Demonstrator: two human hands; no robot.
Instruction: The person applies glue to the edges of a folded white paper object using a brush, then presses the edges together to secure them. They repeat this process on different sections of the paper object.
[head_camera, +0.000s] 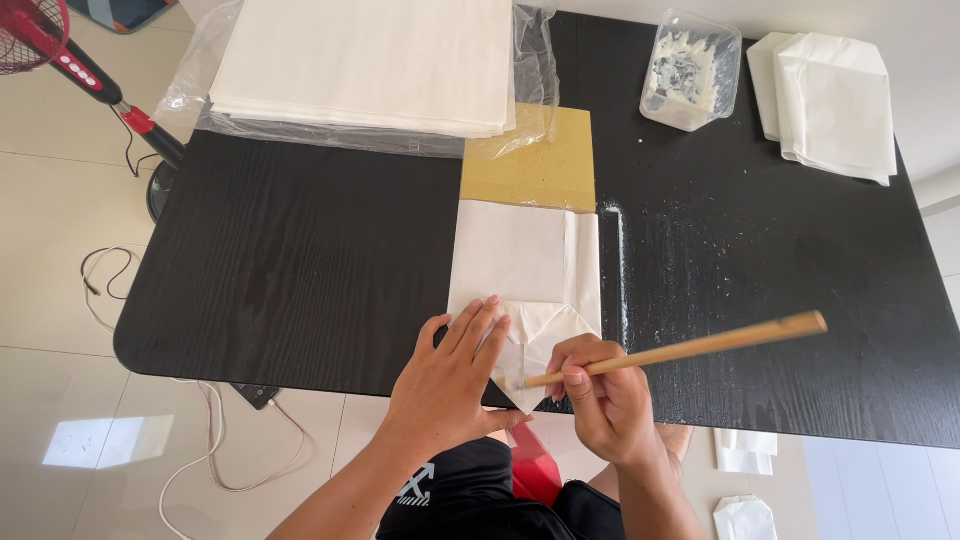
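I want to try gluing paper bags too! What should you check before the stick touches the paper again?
1. Left hand presses flat on the white paper bag: ok.
2. Right hand grips the wooden stick firmly: ok.
3. Stick tip sits over the folded flap: ok.
4. Paste on the tip: cannot tell.
5. Paste tub within reach, paste inside: ok.
6. Table beside the bag free of smears: not ok.

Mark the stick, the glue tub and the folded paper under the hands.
stick (700, 346), head view, mid-shaft right of the right hand
glue tub (692, 72), head view, smeared inside of the clear tub
folded paper (515, 262), head view, flat upper panel
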